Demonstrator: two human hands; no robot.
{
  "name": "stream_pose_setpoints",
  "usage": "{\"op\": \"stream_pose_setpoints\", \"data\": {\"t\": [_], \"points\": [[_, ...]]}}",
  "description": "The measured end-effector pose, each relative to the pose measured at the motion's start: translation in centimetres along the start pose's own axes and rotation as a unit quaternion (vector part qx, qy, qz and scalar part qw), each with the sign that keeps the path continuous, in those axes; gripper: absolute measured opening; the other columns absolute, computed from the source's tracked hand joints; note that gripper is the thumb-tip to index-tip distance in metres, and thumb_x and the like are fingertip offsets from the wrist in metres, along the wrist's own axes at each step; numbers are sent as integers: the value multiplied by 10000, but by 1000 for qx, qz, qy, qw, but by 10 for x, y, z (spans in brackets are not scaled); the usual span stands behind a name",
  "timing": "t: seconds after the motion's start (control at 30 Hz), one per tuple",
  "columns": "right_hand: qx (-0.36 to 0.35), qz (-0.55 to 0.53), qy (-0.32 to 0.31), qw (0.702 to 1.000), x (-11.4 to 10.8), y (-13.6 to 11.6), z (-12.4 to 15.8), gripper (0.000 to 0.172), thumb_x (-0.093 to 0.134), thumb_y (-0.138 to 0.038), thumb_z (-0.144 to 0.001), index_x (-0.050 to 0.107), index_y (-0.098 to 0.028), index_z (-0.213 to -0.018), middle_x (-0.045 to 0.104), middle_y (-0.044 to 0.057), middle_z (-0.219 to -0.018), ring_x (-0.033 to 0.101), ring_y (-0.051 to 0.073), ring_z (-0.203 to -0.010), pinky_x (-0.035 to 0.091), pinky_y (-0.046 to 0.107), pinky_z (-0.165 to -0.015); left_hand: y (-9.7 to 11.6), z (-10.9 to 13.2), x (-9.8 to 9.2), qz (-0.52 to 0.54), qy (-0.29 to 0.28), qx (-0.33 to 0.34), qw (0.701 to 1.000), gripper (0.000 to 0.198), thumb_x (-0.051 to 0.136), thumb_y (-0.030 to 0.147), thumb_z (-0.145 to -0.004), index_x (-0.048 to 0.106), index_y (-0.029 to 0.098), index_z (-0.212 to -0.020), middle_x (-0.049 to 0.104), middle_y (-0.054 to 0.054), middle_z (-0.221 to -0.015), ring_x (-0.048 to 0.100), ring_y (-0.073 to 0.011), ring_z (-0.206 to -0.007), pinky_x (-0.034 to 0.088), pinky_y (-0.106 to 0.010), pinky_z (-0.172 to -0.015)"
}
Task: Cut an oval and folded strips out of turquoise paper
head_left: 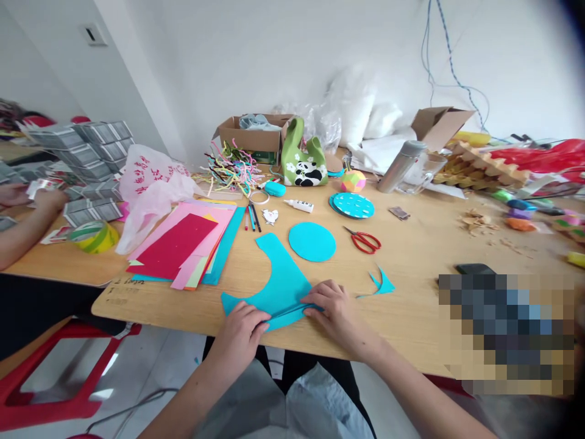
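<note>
Left hand pinches, right hand presses open-fingered on curved turquoise paper sheet at 6 o'clock desk edge. Risk: uneven pressure could skew crease; sheet may slip off.

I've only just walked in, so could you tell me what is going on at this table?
A person's left hand and right hand press on a blue paper sheet at the near edge of the table, along what looks like a fold. The sheet has a curved cut-out; a blue circle, red scissors and a blue scrap lie just beyond. Coloured paper is stacked to the left, where another person's hand rests by grey boxes.
</note>
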State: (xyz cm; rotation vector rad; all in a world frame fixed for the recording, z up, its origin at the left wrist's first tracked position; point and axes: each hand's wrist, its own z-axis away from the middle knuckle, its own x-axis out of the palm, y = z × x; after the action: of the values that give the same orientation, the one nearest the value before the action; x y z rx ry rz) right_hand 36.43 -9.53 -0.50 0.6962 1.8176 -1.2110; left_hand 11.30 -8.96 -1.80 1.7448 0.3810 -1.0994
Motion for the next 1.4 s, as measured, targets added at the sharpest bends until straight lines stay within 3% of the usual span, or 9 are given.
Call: {"op": "stream_pose_setpoints", "data": {"t": [0.1,0.27,0.47,0.57,0.7,0.8,0.97,1.13,1.4], "points": [[25,-10,-47,999,3,2,-12,136,570,-262,-914,697,-241,-871,665,50,-882,558,229,-909,414,397,-812,-5,0,-1,-8,9,-3,1000,225,498,160,-920,717,195,-961,673,-55,-855,589,-226,-852,493,-388,-790],[68,-45,-106,991,1,10,-30,67,606,-246,-868,659,-207,-877,671,30,-887,573,200,-882,402,344,-807,-10,-2,-2,-8,21,-26,999,253,496,130,-905,697,199,-1043,642,-65,-940,610,-215,-883,520,-365,-781],[119,-43,-179,976,-3,11,-49,77,610,-247,-824,634,-201,-766,670,17,-794,581,163,-729,366,264,-643,-9,-5,-3,-85,62,75,992,265,503,40,-862,698,193,-954,624,-71,-993,554,-232,-936,518,-406,-813],[137,-37,-180,973,-3,11,-53,61,656,-243,-774,622,-197,-794,658,23,-780,573,166,-707,346,258,-608,-9,-4,0,-96,46,123,987,265,497,16,-858,696,178,-927,643,-58,-916,550,-219,-894,529,-385,-783],[155,-39,-176,971,-1,14,-55,148,704,-239,-722,605,-188,-819,649,34,-800,563,170,-711,341,257,-598,-7,-2,1,-118,17,131,984,299,473,-33,-825,674,146,-955,643,-68,-925,547,-217,-872,541,-377,-764],[157,-51,-176,970,-1,17,-55,106,675,-186,-727,602,-185,-804,648,28,-788,562,163,-710,345,255,-606,-3,0,0,-146,13,135,980,309,453,-27,-818,658,136,-983,630,-80,-916,545,-228,-869,537,-391,-759],[152,-91,-190,966,-6,18,-56,101,607,-96,-718,599,-184,-766,630,2,-718,550,134,-662,354,241,-588,3,1,1,-184,30,148,971,166,479,146,-907,641,158,-938,609,-68,-833,551,-229,-832,516,-391,-735],[157,-137,-194,959,-21,19,-58,85,630,-170,-729,597,-183,-806,610,-13,-709,542,117,-647,395,224,-579,3,-1,5,-224,46,146,962,143,550,289,-905,624,168,-912,604,-58,-814,552,-234,-815,501,-388,-716],[166,-224,-150,948,-30,24,-63,90,623,-222,-700,608,-180,-777,566,-30,-632,512,108,-590,393,226,-537,-1,-6,10,-267,92,193,940,150,483,149,-905,633,157,-895,611,-58,-746,587,-220,-765,501,-354,-669]]}}
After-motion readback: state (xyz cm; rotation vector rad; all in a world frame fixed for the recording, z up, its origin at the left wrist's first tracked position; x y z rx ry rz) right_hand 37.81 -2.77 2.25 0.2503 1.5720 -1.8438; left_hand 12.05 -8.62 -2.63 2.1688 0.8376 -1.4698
